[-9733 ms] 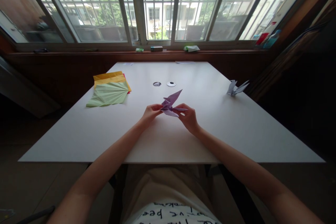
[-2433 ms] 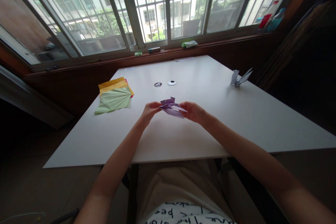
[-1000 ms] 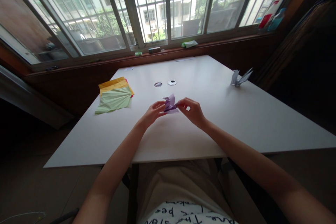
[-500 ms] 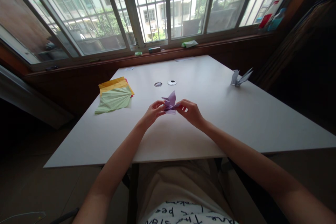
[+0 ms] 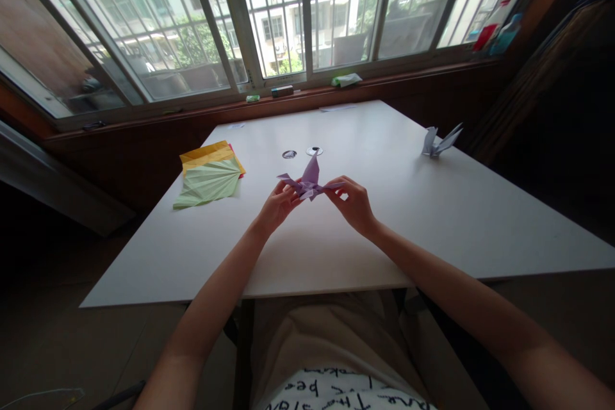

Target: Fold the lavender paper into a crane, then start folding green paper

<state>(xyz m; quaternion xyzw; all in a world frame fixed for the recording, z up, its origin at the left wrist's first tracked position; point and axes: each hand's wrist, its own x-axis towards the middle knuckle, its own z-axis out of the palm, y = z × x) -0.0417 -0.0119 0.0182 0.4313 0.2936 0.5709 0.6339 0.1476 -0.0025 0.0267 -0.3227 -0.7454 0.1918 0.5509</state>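
A purple origami crane [image 5: 311, 179] is held between my two hands, above the middle of the white table [image 5: 418, 230]. My left hand [image 5: 278, 205] is closed on its left side, where a pointed end sticks out past the fingertips. With thumb and forefinger, my right hand [image 5: 354, 204] pinches the crane's right wing or point. One tall wing stands upright, away from me. Parts of the paper under the fingers are hidden.
Pleated light green paper [image 5: 209, 184] and orange-yellow paper [image 5: 206, 155] lie at the table's left. Behind the crane are two round pieces, one a dark-and-white disc [image 5: 289, 154], the other an eye-like disc [image 5: 314, 151]. A grey origami crane [image 5: 438, 141] stands at the right edge.
The purple crane has risen slightly and been turned, so its wings and left point now show spread out. My right hand has shifted up a little, still pinching the paper.
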